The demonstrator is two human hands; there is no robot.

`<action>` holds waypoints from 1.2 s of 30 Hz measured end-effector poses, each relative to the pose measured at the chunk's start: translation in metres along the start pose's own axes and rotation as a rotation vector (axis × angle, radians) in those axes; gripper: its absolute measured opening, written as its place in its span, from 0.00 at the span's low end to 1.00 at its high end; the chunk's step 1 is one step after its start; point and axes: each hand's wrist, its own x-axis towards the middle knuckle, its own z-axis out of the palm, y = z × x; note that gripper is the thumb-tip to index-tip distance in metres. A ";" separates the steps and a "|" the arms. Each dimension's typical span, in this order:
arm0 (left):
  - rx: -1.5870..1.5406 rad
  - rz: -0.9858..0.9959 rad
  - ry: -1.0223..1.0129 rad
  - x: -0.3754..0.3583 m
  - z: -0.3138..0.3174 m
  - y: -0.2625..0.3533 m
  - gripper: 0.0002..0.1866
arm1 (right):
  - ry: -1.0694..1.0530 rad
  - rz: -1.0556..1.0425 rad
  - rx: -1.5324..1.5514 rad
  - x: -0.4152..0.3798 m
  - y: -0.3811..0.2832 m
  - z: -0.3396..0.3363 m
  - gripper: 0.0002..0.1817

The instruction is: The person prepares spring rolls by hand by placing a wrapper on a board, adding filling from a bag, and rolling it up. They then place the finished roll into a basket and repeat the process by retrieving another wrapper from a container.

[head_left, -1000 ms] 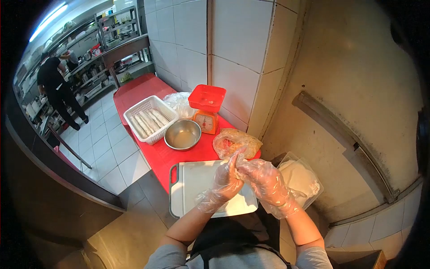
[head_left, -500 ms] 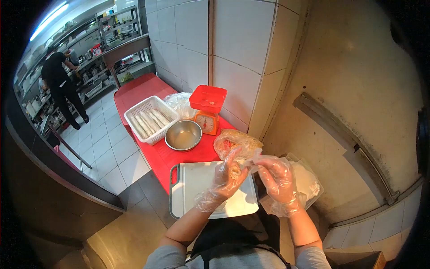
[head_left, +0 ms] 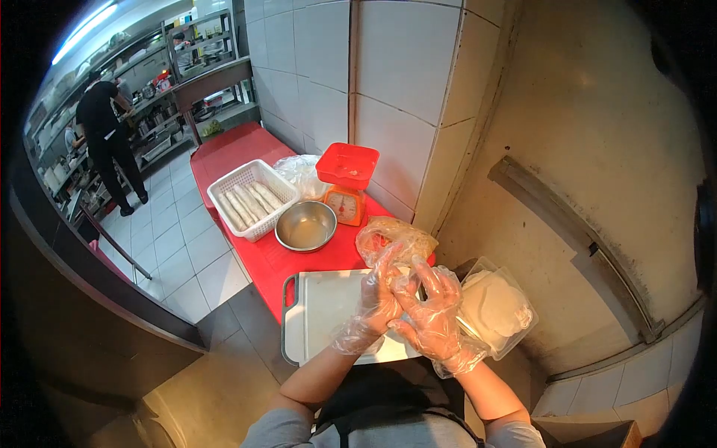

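Both of my hands wear clear plastic gloves and meet above the right part of the white cutting board (head_left: 328, 306). My left hand (head_left: 379, 299) is cupped, fingers upward, around a small lump of pale food, now mostly covered. Against its palm rests my right hand (head_left: 435, 313), with bent fingers spread apart and the fingertips over the lump's place. Just beyond the hands lies a clear bag of yellowish and orange filling (head_left: 385, 235). Right of my right hand, a clear plastic tub (head_left: 532, 313) contains white, flat, round sheets (head_left: 493, 302).
A white basket (head_left: 216, 196) of pale rolls (head_left: 254, 203), a metal bowl (head_left: 306, 225), an orange scale with a red pan (head_left: 346, 183) and a plastic bag (head_left: 300, 173) stand on the red table (head_left: 231, 145). A wall borders the right. A person (head_left: 104, 138) works far left.
My right hand has moved left and closed in on my left palm, covering the lump seen there before. More of the tub shows now. The far person has shifted slightly.
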 end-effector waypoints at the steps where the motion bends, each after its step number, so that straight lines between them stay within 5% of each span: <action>1: -0.051 -0.050 0.047 0.002 0.006 0.013 0.37 | 0.009 0.005 0.008 0.001 -0.001 0.001 0.30; 4: -0.345 -0.283 0.081 0.002 0.011 0.031 0.39 | 0.033 0.013 0.045 0.003 -0.003 0.002 0.30; 5: -0.266 -0.165 -0.020 -0.001 0.000 0.016 0.39 | 0.041 0.014 0.058 0.004 -0.003 0.002 0.30; 8: -0.620 -0.310 0.017 -0.003 0.014 0.055 0.41 | 0.058 -0.020 0.060 0.008 -0.004 0.000 0.28; 10: -0.630 -0.214 -0.044 -0.004 0.018 0.066 0.42 | 0.062 -0.043 0.047 0.007 -0.002 0.002 0.27; 11: -0.418 0.012 -0.172 -0.004 0.012 0.054 0.43 | 0.065 -0.056 0.041 0.007 0.000 0.002 0.27; 13: -0.075 0.163 -0.303 -0.008 0.000 0.045 0.43 | 0.015 -0.080 0.079 0.011 0.004 -0.002 0.25; 17: 0.174 -0.086 -0.278 -0.006 -0.014 0.046 0.43 | 0.080 0.058 0.587 0.013 0.019 -0.016 0.21; 23: -0.114 0.030 -0.305 -0.006 -0.002 0.052 0.45 | 0.000 -0.003 0.285 0.011 0.016 -0.013 0.20; 26: 0.032 -0.270 -0.289 -0.005 -0.006 0.074 0.44 | -0.002 -0.032 0.255 0.009 0.018 -0.006 0.20; 28: 0.048 -0.180 -0.313 -0.004 -0.003 0.076 0.43 | 0.016 -0.046 0.222 0.008 0.019 -0.005 0.19; 30: -0.043 0.287 -0.387 -0.002 0.001 0.054 0.43 | 0.035 -0.053 0.190 0.010 0.019 -0.004 0.18; 33: 0.192 0.321 -0.432 0.001 -0.011 0.047 0.43 | -0.027 -0.087 0.060 0.017 0.017 -0.009 0.17; 36: 0.269 0.335 -0.355 -0.001 -0.008 0.049 0.40 | -0.043 -0.117 0.374 0.012 0.042 -0.004 0.24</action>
